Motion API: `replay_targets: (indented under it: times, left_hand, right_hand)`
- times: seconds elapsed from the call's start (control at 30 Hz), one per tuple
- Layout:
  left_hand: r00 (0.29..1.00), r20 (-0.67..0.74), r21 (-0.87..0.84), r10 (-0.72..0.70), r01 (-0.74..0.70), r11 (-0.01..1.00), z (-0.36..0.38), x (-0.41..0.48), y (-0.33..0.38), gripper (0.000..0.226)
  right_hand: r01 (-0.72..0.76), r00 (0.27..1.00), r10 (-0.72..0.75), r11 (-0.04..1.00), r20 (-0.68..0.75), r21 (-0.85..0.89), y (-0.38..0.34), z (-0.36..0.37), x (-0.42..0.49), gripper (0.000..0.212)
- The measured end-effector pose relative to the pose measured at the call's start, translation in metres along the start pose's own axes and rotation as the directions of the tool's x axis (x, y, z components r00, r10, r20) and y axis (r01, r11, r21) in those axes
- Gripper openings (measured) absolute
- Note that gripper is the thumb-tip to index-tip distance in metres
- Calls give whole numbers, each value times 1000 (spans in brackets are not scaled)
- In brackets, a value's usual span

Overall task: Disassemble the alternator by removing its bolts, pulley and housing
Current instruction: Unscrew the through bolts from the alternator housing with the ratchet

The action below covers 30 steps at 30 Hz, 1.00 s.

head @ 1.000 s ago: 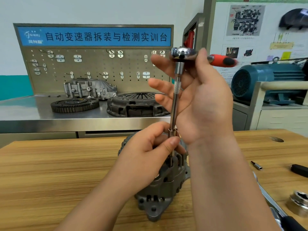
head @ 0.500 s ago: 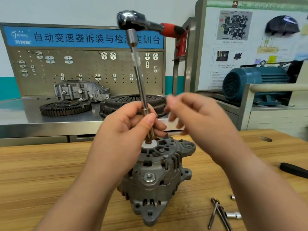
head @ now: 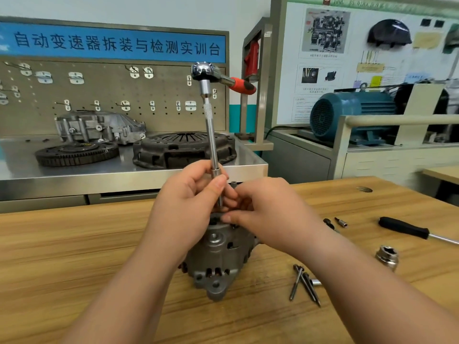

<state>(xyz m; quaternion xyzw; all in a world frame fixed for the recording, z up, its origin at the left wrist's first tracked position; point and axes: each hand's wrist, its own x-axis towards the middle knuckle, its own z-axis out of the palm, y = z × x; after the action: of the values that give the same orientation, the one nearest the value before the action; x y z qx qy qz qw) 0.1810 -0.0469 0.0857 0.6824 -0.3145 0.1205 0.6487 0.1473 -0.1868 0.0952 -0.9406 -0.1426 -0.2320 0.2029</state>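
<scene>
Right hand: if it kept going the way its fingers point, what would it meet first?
Probably the extension bar just above the alternator, with the left hand gripping it right behind; depth is unclear.

Along the top of the pegboard [head: 111, 95] runs a blue banner [head: 116, 45] with white characters: 自动变速器拆装与检测实训台. The print on the wall posters [head: 323, 58] right of the pegboard is too blurred to read.

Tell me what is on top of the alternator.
The ratchet's extension bar stands nearly upright on top of the alternator, gripped by the left hand. The right hand is beside it. Both hands cover the bar's tip and whatever it meets.
</scene>
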Motion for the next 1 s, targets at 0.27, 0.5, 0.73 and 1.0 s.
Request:
replay_targets:
  times: [0.27,0.5,0.73,1.0]
  left_hand:
    - [996,-57,-71,71,-75,995,-8,3,16,47]
    - [993,-44,-7,114,-114,993,-14,-4,21,32]
    - [1000,22,54,-11,10,998,17,-17,14,30]
    - [997,13,93,-81,79,992,30,-24,13,30]
  right_hand:
    - [64,991,-54,995,-122,77,-10,-29,7,5]
    - [-66,996,76,973,-40,220,12,-59,7,11]
    - [-502,828,487,865,278,-20,83,-8,-32,7]
    - [-542,785,565,825,254,-159,117,31,-59,11]
